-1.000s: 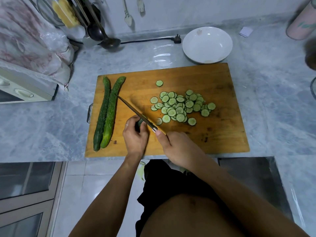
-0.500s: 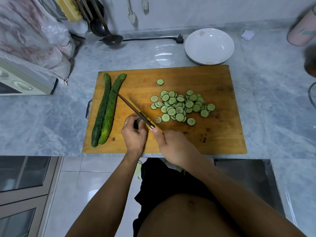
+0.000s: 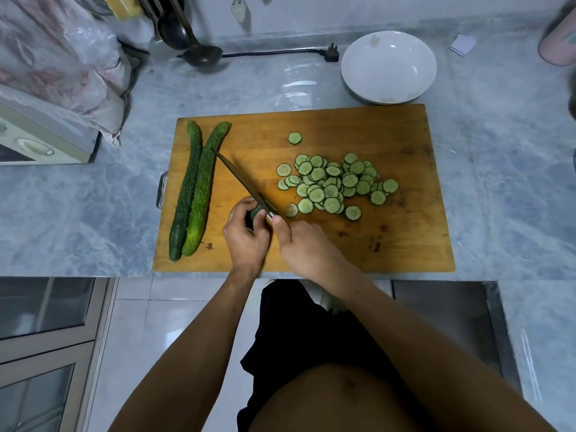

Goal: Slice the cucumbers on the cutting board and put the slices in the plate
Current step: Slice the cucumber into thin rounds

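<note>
On the wooden cutting board (image 3: 343,241) my left hand (image 3: 244,235) grips a short cucumber stub (image 3: 256,212), mostly hidden by my fingers. My right hand (image 3: 304,244) holds the knife (image 3: 241,183) by its handle, the blade slanting up-left and its heel resting at the stub. A pile of several cucumber slices (image 3: 333,185) lies right of the blade, with one lone slice (image 3: 294,138) farther back. Two whole cucumbers (image 3: 194,191) lie side by side along the board's left edge. The white plate (image 3: 388,67) stands behind the board, holding no slices.
The board lies on a grey marble counter (image 3: 93,207). A ladle (image 3: 199,51) and hanging utensils are at the back left, with a power cord and plug (image 3: 331,55) beside them. An appliance under a plastic cover (image 3: 46,98) stands at the left; a pink container (image 3: 558,42) at the far right.
The knife and both hands stay at the cucumber stub and have barely shifted on the board. The view has drifted slightly.
</note>
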{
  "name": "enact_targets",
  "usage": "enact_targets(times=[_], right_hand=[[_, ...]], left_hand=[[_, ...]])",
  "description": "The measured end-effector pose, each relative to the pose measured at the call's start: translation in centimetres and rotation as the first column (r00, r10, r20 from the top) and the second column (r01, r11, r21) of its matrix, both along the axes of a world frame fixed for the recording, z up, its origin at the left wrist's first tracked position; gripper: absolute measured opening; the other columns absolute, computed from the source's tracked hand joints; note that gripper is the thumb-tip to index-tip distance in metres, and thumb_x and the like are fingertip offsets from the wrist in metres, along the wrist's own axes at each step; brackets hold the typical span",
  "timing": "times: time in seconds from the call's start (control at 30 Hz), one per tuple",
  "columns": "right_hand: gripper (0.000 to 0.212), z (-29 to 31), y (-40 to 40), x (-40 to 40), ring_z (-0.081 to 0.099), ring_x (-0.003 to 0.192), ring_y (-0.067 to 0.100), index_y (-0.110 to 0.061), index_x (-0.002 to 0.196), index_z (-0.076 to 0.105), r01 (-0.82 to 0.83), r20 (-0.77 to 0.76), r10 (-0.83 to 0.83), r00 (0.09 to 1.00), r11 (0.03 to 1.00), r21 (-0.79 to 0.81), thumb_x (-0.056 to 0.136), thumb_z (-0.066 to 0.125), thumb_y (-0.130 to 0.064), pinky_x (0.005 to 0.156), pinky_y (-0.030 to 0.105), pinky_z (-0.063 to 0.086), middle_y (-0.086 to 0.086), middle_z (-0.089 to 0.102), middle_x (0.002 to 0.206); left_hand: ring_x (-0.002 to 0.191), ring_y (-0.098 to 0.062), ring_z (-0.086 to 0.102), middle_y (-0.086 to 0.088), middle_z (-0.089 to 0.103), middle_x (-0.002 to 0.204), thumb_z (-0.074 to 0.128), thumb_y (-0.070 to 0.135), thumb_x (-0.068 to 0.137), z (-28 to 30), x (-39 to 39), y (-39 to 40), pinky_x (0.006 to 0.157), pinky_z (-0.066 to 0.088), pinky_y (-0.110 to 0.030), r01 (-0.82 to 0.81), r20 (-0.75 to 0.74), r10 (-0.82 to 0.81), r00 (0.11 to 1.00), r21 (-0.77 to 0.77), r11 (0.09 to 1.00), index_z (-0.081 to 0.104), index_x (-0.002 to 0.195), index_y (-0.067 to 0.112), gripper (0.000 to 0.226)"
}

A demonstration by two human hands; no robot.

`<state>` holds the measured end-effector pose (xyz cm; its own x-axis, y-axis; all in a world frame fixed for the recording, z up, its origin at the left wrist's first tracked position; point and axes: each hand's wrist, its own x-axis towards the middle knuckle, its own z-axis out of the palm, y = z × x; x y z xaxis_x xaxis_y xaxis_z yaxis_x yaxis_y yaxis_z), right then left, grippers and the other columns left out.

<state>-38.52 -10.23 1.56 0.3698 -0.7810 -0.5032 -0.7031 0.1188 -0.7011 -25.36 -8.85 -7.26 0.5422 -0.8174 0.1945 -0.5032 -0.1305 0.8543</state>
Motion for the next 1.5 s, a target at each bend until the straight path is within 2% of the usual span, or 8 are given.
enact_targets(times=[0.13,0.27,0.5,0.73,0.9,1.17,1.33,1.5], right_hand=[[0.062,0.4,0.3,0.0,0.056,0.098,0.031,-0.010,0.079,0.056,0.025,0.020,-0.025,0.999,1.000,0.010,0.105,0.019,-0.052,0.079,0.034,0.034,0.017,0.061,0.088],[0.060,1.3,0.2,-0.4,0.062,0.099,0.032,-0.011,0.080,0.058,0.081,0.030,-0.080,0.996,0.996,-0.037,0.107,0.018,-0.046,0.074,0.029,0.033,0.021,0.067,0.095],[0.061,3.3,2.5,-1.3,0.051,0.071,0.024,-0.017,0.060,0.046,0.047,-0.032,-0.050,0.998,0.994,-0.100,0.106,0.022,-0.049,0.063,0.030,0.026,0.002,0.050,0.062],[0.062,3.9,4.5,-0.3,0.047,0.062,0.024,-0.013,0.058,0.047,0.016,-0.034,-0.022,0.999,0.984,-0.178,0.107,0.025,-0.043,0.055,0.032,0.019,0.000,0.044,0.054],[0.058,4.7,4.9,-0.1,0.043,0.063,0.021,-0.017,0.057,0.042,0.042,-0.003,-0.044,0.999,0.978,-0.204,0.108,0.026,-0.039,0.056,0.030,0.018,0.009,0.053,0.060],[0.060,4.7,3.9,0.6,0.042,0.052,0.010,-0.015,0.059,0.044,0.036,-0.030,-0.040,0.999,0.990,-0.140,0.108,0.023,-0.043,0.051,0.034,0.020,0.001,0.046,0.055],[0.052,3.5,2.9,1.6,0.050,0.071,0.027,-0.007,0.083,0.051,0.048,-0.121,-0.055,0.991,0.997,-0.056,0.107,0.023,-0.044,0.065,0.029,0.033,0.003,0.046,0.067],[0.049,3.3,3.3,1.9,0.060,0.091,0.036,-0.003,0.114,0.060,0.132,-0.002,-0.132,0.991,0.990,-0.043,0.110,0.022,-0.032,0.075,0.038,0.043,0.026,0.064,0.102]], left_hand=[[0.098,-0.024,0.064,-0.007,0.070,0.107,0.061,0.010,0.085,-0.1,0.4,-0.1,0.084,0.050,-0.029,0.011,0.010,-0.011,1.000,0.028,1.000,0.067,0.102,0.002,0.020],[0.103,-0.016,0.060,-0.007,0.068,0.110,0.064,0.006,0.085,0.0,0.7,0.0,0.091,0.045,-0.019,0.056,-0.002,-0.056,0.998,0.019,0.998,0.067,0.104,0.003,0.019],[0.099,-0.002,0.055,-0.002,0.066,0.107,0.062,0.006,0.083,0.2,1.0,0.0,0.086,0.045,-0.013,0.071,-0.043,-0.071,0.997,0.002,0.997,0.068,0.102,0.004,0.019],[0.093,-0.025,0.066,-0.007,0.071,0.100,0.059,0.017,0.082,-0.5,1.4,0.1,0.075,0.055,-0.034,0.084,-0.118,-0.078,0.990,0.050,0.995,0.070,0.100,0.009,0.023],[0.088,-0.026,0.066,-0.011,0.071,0.098,0.055,0.016,0.080,-0.2,1.5,0.2,0.064,0.045,-0.016,0.122,-0.123,-0.116,0.986,0.043,0.992,0.070,0.099,0.006,0.027],[0.084,-0.027,0.068,-0.012,0.073,0.095,0.054,0.018,0.080,0.1,1.3,0.2,0.066,0.045,-0.015,0.083,-0.120,-0.078,0.990,0.036,0.996,0.072,0.097,0.004,0.028],[0.084,-0.027,0.068,-0.010,0.074,0.097,0.056,0.017,0.080,0.2,1.3,0.2,0.067,0.046,-0.021,0.081,-0.120,-0.076,0.990,0.042,0.996,0.073,0.099,0.004,0.029],[0.086,-0.026,0.068,-0.011,0.074,0.096,0.057,0.017,0.080,0.3,1.5,0.3,0.067,0.045,-0.012,0.098,-0.112,-0.090,0.990,0.066,0.993,0.072,0.099,0.004,0.029]])
